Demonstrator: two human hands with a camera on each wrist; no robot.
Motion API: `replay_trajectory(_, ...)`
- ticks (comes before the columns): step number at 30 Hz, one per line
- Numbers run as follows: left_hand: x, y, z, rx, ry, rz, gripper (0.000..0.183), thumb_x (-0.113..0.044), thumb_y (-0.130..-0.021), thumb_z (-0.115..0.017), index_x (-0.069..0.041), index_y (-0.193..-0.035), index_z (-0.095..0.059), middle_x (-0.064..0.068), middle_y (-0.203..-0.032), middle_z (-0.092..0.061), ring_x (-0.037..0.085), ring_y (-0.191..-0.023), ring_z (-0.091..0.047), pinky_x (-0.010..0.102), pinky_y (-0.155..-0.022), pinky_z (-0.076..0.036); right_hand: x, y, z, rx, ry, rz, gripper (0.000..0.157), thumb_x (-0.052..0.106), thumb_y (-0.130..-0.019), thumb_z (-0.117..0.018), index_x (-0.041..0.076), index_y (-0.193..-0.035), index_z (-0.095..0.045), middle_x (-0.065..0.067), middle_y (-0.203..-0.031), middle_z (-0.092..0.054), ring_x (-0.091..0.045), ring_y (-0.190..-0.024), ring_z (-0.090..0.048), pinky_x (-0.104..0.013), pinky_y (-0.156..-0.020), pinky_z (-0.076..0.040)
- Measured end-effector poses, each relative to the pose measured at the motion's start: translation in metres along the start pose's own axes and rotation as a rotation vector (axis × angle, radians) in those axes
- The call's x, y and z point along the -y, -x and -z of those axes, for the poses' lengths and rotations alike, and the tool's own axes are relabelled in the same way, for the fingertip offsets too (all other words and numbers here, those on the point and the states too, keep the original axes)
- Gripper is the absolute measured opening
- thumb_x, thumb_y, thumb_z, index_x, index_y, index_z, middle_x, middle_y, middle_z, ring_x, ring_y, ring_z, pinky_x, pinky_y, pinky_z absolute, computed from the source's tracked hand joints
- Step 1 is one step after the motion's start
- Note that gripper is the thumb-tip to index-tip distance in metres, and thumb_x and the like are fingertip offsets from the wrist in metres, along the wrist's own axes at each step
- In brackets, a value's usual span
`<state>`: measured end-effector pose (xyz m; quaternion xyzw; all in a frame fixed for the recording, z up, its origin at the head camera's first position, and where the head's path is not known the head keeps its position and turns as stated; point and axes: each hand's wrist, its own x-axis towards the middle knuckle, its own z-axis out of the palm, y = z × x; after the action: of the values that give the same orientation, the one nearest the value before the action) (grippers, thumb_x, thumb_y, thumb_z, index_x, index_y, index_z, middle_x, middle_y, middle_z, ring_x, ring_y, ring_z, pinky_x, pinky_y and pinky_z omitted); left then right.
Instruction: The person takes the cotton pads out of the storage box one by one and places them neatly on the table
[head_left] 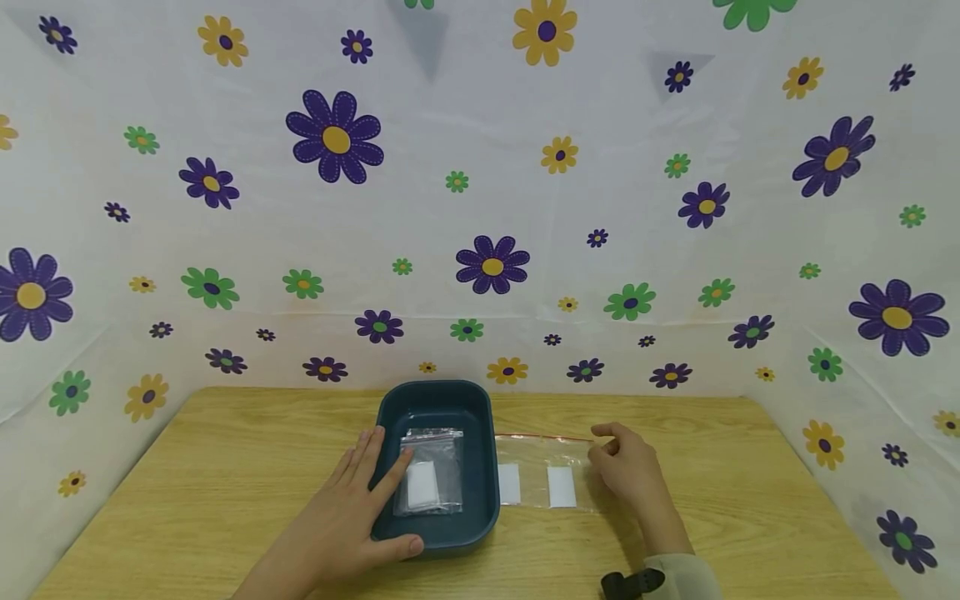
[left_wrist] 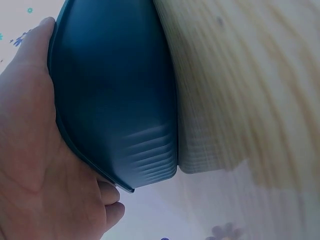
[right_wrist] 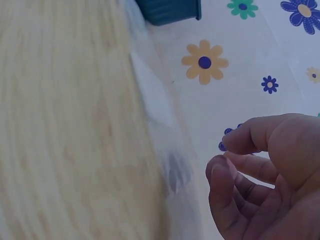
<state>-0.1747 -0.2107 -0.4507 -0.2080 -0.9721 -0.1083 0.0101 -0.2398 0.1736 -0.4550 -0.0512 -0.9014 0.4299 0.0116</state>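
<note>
A dark blue plastic bin (head_left: 480, 533) stands on the table. Inside it lie clear zip bags (head_left: 447, 479) with a white rectangle (head_left: 422, 485) showing. My left hand (head_left: 337, 508) rests across the bin's left rim, its fingers spread and straight; the left wrist view shows the palm against the bin's outer side (left_wrist: 115, 85). To the right of the bin, clear plastic with a red zip line (head_left: 543, 437) lies flat, holding two white rectangles (head_left: 561, 487); whether it is one bag or two I cannot tell. By its right end hovers my right hand (head_left: 630, 467), fingers loosely bent, nothing visible between them.
The wood-grain table (head_left: 247, 467) extends to both sides of the bin. Behind and at the sides hangs a white cloth (head_left: 420, 217) printed with flowers. A black band (head_left: 633, 583) sits at my right wrist, beside a pale sleeve (head_left: 682, 577).
</note>
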Motion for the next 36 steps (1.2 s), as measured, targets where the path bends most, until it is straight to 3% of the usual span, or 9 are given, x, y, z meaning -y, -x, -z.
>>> replay_trajectory(7, 0.001, -0.001, 0.0, 0.014, -0.004, 0.013, 0.108, -0.089, -0.076, -0.047, -0.022, -0.159, -0.027, 0.02, -0.167, -0.004, 0.039, -0.154, -0.004, 0.058, -0.121, -0.016, 0.012, 0.002, -0.003, 0.103, -0.356, 0.0, 0.042, 0.008, -0.094, -0.06, 0.003, -0.136, -0.057, -0.019, -0.096, -0.064, -0.023, -0.072, -0.065, -0.034, -0.063, -0.058)
replay_trajectory(10, 0.001, 0.0, 0.001, 0.015, 0.0, 0.011, 0.108, -0.088, -0.077, -0.048, -0.022, -0.159, -0.027, 0.02, -0.167, -0.004, 0.039, -0.154, -0.004, 0.057, -0.121, -0.017, 0.018, 0.004, -0.004, 0.142, -0.446, -0.012, 0.043, 0.009, -0.095, -0.06, 0.004, -0.137, -0.055, -0.02, -0.101, -0.065, -0.024, -0.076, -0.066, -0.034, -0.064, -0.058)
replay_trajectory(16, 0.0, 0.001, 0.001, 0.021, 0.012, 0.006, 0.107, -0.087, -0.077, -0.049, -0.022, -0.159, -0.028, 0.02, -0.167, -0.005, 0.04, -0.153, -0.005, 0.058, -0.12, -0.018, 0.033, 0.01, -0.005, 0.219, -0.52, -0.017, 0.042, 0.01, -0.096, -0.061, 0.008, -0.137, -0.056, -0.02, -0.105, -0.066, -0.024, -0.079, -0.065, -0.029, -0.063, -0.058)
replay_trajectory(26, -0.001, 0.001, 0.002, -0.003, -0.005, -0.005, 0.106, -0.086, -0.078, -0.05, -0.021, -0.159, -0.027, 0.022, -0.166, -0.005, 0.039, -0.154, -0.004, 0.058, -0.12, -0.017, 0.054, 0.017, -0.011, 0.355, -0.582, 0.054, 0.043, 0.01, -0.098, -0.057, 0.006, -0.14, -0.051, -0.012, -0.098, -0.066, -0.02, -0.08, -0.063, -0.028, -0.067, -0.058)
replay_trajectory(36, 0.001, 0.003, 0.002, 0.01, 0.006, 0.004, 0.106, -0.086, -0.079, -0.048, -0.022, -0.16, -0.024, 0.021, -0.167, -0.002, 0.038, -0.154, 0.0, 0.058, -0.12, -0.016, 0.087, 0.02, -0.034, 0.388, -0.654, 0.08, 0.04, 0.01, -0.098, -0.057, 0.01, -0.138, -0.055, -0.013, -0.099, -0.066, -0.02, -0.079, -0.063, -0.029, -0.068, -0.058)
